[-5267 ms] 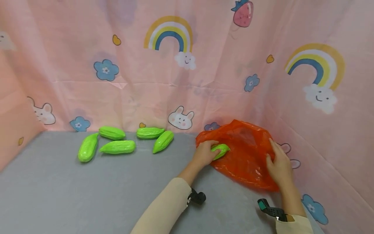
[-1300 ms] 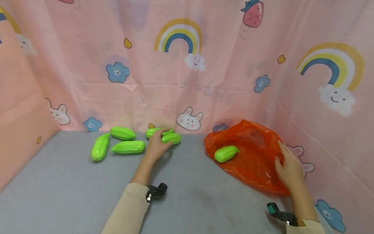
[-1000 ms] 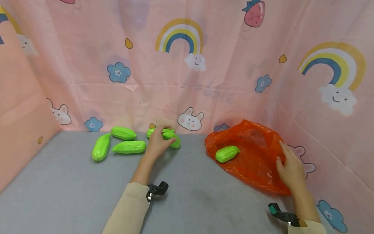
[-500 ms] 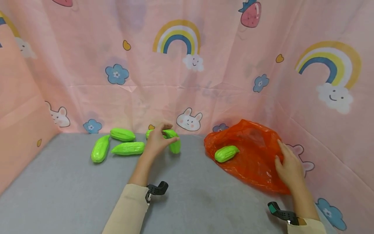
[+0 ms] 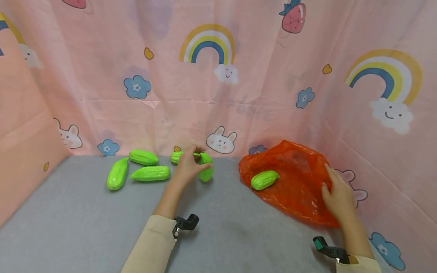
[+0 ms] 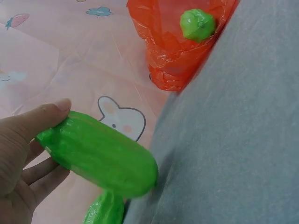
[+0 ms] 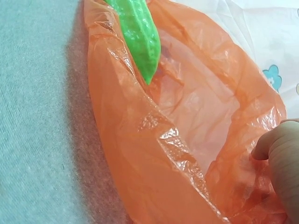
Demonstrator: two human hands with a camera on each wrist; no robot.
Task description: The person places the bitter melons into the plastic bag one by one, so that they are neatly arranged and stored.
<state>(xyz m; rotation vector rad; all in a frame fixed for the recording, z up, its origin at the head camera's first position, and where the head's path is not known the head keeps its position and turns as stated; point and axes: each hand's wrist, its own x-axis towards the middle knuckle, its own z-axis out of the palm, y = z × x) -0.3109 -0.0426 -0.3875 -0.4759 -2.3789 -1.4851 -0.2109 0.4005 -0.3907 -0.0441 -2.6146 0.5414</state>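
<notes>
My left hand [image 5: 187, 168] pinches one end of a light green ribbed bitter melon [image 5: 206, 168] between thumb and fingers. In the left wrist view the held bitter melon [image 6: 105, 156] points its blunt free end away from the hand, tilted over the grey surface. Another bitter melon [image 5: 176, 157] lies just behind the hand, partly covered by it. At the right, my right hand [image 5: 340, 197] grips the edge of a red-orange plastic bag [image 5: 297, 197], keeping its mouth spread. One bitter melon [image 5: 264, 179] lies inside the bag's opening, also showing in the right wrist view [image 7: 138, 39].
Three more bitter melons, one leaning left [image 5: 117, 174], one at the back [image 5: 143, 157] and one in front [image 5: 150, 173], lie at the left of the grey surface [image 5: 85, 227]. A pink printed curtain [image 5: 164, 121] stands behind and along both sides.
After leaving one bitter melon in the bag, my left hand moved left and took another. That one has swung from lying sideways to hanging end-down. My right hand stays at the bag.
</notes>
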